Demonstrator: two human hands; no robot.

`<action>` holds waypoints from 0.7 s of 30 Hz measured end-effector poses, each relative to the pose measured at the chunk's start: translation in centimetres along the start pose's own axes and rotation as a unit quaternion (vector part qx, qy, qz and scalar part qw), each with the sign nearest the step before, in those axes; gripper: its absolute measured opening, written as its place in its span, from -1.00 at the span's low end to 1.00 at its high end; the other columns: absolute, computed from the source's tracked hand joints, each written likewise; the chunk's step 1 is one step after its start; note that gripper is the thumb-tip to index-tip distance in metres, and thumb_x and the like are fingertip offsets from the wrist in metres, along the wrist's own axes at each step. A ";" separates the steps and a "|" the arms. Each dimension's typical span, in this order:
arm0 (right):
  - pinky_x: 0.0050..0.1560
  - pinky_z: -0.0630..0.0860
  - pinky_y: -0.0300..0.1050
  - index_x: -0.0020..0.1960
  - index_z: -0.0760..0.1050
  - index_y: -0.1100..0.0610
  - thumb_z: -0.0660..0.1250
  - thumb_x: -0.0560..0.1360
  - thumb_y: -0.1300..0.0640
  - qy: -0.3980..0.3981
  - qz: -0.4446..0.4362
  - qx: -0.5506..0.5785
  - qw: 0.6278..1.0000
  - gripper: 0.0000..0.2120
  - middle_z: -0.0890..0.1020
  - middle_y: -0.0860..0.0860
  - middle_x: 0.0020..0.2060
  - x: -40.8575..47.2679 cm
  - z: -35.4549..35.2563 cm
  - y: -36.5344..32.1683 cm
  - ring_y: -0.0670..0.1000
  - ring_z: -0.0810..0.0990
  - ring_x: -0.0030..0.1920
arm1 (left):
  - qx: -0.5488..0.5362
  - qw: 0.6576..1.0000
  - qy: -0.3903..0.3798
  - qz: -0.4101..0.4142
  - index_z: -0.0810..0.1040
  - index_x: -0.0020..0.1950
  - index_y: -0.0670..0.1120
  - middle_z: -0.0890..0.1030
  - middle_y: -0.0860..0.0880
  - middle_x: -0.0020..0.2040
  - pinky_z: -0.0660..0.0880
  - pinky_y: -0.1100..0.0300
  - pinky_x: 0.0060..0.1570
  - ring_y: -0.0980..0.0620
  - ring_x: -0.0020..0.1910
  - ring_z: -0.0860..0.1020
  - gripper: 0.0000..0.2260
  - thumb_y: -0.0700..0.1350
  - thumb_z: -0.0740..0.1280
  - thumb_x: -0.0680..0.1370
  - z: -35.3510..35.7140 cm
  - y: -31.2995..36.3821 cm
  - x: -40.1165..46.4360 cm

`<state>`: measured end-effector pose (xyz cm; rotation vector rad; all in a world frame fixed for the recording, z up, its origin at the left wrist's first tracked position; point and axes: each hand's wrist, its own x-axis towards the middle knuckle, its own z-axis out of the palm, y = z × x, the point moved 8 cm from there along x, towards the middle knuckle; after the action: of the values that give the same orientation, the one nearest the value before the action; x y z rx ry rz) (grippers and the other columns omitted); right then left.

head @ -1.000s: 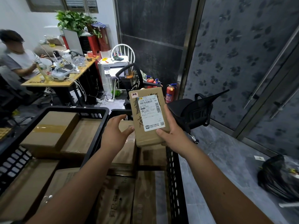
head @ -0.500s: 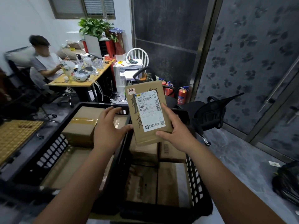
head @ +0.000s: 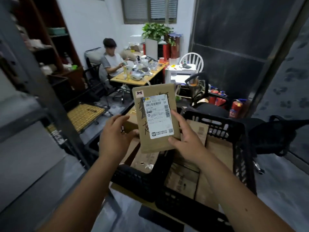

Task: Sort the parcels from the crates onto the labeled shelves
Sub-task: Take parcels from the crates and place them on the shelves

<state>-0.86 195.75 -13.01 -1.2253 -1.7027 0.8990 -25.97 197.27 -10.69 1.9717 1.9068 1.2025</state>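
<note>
Shelf [head: 30, 104] rises at left. Left hand [head: 115, 136] supports the parcel's [head: 155, 118] back edge; right hand [head: 185, 139] pinches its side, label up, above the crates [head: 240, 148]. Best read the code first, then match a shelf tag

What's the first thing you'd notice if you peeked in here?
A flat brown cardboard parcel with a white shipping label, held upright in the middle between the left hand and right hand. Under it, black plastic crates hold more cardboard boxes. Far back, a person sits at a cluttered yellow desk.
</note>
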 end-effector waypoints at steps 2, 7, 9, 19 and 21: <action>0.22 0.32 -0.53 0.48 0.09 -0.58 0.38 0.62 0.28 -0.040 -0.013 0.013 0.999 -0.14 0.21 -0.33 0.55 0.1 1.1 -1.2 -0.42 0.31 0.40 | 0.024 0.999 0.026 -0.016 0.57 0.42 0.01 0.47 0.01 0.45 0.50 -0.09 0.33 -0.05 0.38 0.48 -0.47 0.05 0.58 0.48 -2.2 -0.2 -1.0; 0.21 0.36 -0.47 0.52 0.03 -0.58 0.41 0.62 0.20 -0.136 -0.061 0.015 0.989 -0.12 0.26 -0.44 0.51 -0.8 2.9 -3.2 -0.51 0.32 0.33 | 0.072 0.987 0.125 -0.070 0.55 0.42 0.04 0.50 0.06 0.40 0.49 0.05 0.23 0.01 0.31 0.51 -0.46 0.00 0.60 0.47 -7.4 1.2 -6.3; 0.27 0.39 -0.36 0.50 0.03 -0.60 0.44 0.61 0.19 -0.173 -0.076 0.017 0.982 -0.11 0.27 -0.44 0.49 -1.9 3.1 -3.3 -0.62 0.28 0.22 | 0.085 0.978 0.168 -0.088 0.56 0.39 0.05 0.52 0.08 0.37 0.44 0.17 0.20 0.10 0.27 0.49 -0.46 -0.01 0.62 0.44 -8.9 2.1 -9.4; 0.33 0.33 -0.27 0.51 0.05 -0.56 0.51 0.53 0.15 -0.295 -0.160 -0.003 0.942 -0.07 0.30 -0.42 0.43 -13.7 2.6 -4.6 -0.35 0.34 0.35 | 0.191 0.935 0.237 -0.182 0.56 0.41 0.00 0.55 0.02 0.37 0.53 0.01 0.27 -0.01 0.31 0.54 -0.43 0.11 0.59 0.45 -11.0 7.9 -27.8; 0.34 0.29 -0.29 0.52 0.05 -0.54 0.51 0.53 0.17 -0.325 -0.170 0.009 0.930 -0.07 0.26 -0.42 0.43 -16.6 3.6 -5.2 -0.37 0.30 0.36 | 0.209 0.919 0.250 -0.222 0.56 0.43 -0.01 0.54 -0.01 0.40 0.50 -0.02 0.30 -0.05 0.35 0.52 -0.40 0.14 0.58 0.45 -12.3 8.7 -31.9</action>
<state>-3.10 178.12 -13.36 -0.6002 -2.3244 1.1724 -22.82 162.13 -11.06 1.3043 2.8725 1.3257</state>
